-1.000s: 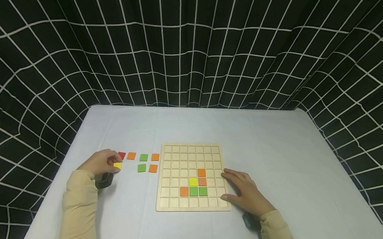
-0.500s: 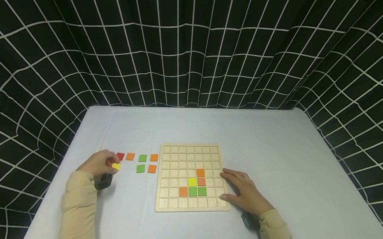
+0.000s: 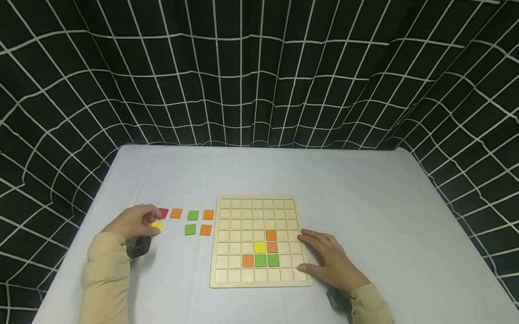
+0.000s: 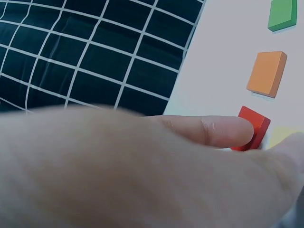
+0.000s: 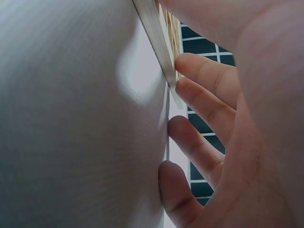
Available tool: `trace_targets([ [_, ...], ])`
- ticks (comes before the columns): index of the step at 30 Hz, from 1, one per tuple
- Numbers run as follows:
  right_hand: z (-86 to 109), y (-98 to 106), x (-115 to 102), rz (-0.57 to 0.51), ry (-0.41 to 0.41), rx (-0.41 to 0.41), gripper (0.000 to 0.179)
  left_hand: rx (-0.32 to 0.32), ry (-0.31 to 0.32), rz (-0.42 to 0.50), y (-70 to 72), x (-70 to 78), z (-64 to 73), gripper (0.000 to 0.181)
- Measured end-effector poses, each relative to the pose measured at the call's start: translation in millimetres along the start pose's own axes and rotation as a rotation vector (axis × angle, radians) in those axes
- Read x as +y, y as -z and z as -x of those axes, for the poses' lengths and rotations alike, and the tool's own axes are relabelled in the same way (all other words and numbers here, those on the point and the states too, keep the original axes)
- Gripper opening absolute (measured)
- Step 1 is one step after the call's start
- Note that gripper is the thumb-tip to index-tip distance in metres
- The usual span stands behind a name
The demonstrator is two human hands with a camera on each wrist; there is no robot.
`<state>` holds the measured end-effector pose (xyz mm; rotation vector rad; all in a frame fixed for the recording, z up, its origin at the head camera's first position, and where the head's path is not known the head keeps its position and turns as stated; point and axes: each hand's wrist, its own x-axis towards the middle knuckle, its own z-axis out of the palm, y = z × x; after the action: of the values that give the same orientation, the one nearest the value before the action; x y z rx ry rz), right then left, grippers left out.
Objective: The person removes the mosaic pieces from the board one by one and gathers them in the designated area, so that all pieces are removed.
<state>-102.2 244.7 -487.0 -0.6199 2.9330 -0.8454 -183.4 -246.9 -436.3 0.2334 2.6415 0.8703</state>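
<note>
To the left of the board [image 3: 235,224], a finger [image 4: 223,131] on the red tile [image 4: 251,114], a thumb at the yellow tile [image 3: 158,225]

Nearest, the right hand [image 3: 332,261] lies spread at the board's right edge, fingertips touching the rim and gripping nothing. Set into the board's cells, toward its near side, are six seated tiles [image 3: 260,260]: three orange, two green, one yellow.

Past the board's left edge, the loose tiles lie flat on the surface [image 3: 370,214], and the left hand [image 3: 131,222] is much the nearer to them. Its grip stands apart, with nothing seen clamped between thumb and finger; how firmly either presses, I cannot tell. The yellow tile lies by the thumb tip, on the near side of the red tile, which sits under the finger. Both are square, so neither has a long axis. The board is off to that grip's right, with loose orange tiles [image 3: 176,213] and loose green tiles [image 3: 193,215] between.

Farthest, a dark curtain [image 3: 253,58] with white grid lines stands behind.
</note>
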Motion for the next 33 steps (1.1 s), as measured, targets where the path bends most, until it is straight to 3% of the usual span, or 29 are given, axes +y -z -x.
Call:
trace_targets([
  [8,-0.1,0.6,-1.8,-0.006,-0.008,0.001,0.074,0.061,0.036,-0.033,4.1,6.7,-0.5,0.027],
  [15,0.1,1.3,-3.1,0.008,-0.020,-0.008,0.074,0.172,-0.049,-0.087,4.7,29.5,-2.3,0.025],
  [26,-0.1,1.4,-3.3,0.001,-0.014,-0.006,0.074,0.219,-0.133,-0.125,-24.4,68.6,-18.9,0.024],
  [33,0.0,1.3,-2.4,0.001,0.004,0.005,0.074,0.233,-0.218,-0.113,-38.8,89.6,-23.7,0.022],
])
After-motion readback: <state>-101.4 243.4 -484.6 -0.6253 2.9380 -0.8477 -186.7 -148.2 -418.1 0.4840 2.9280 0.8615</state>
